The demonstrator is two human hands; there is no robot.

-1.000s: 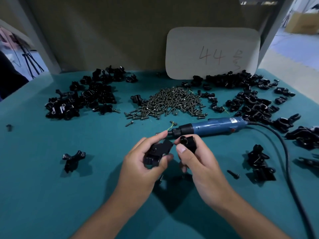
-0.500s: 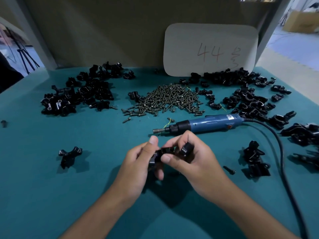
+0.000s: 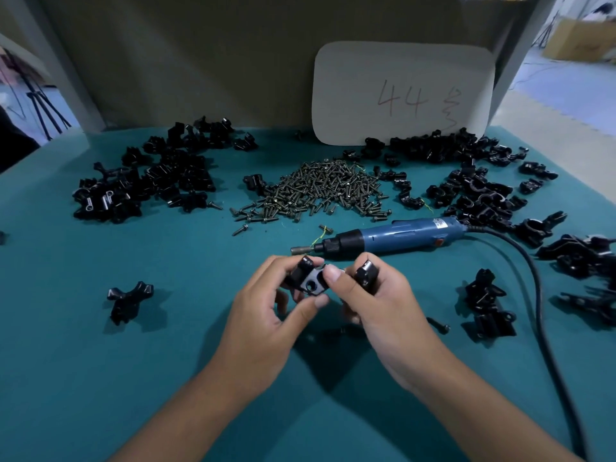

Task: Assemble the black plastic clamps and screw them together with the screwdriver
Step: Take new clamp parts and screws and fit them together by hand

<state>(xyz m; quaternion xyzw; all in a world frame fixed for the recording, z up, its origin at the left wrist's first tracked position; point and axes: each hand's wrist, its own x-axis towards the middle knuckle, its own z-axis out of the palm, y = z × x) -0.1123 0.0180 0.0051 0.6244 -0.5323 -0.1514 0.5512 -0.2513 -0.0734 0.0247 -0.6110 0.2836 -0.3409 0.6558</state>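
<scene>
A pale rounded card (image 3: 403, 95) leaning against the back wall bears the handwritten number "44" in red, followed by a scrawl that cannot be read. A small white label on the blue electric screwdriver (image 3: 393, 236) is too small to read; the tool lies on the teal desk (image 3: 166, 378) just beyond the hands, its black cable (image 3: 540, 311) running off the lower right edge. The left hand (image 3: 266, 321) pinches a black plastic clamp piece with a round hole (image 3: 308, 278); the right hand (image 3: 380, 305) has its grip curled round a second black clamp piece (image 3: 366, 271), largely hidden by fingers. Piles of black clamp parts (image 3: 150, 181) and a heap of dark screws (image 3: 320, 191) lie farther back. Bare desk lies open below the forearms.
</scene>
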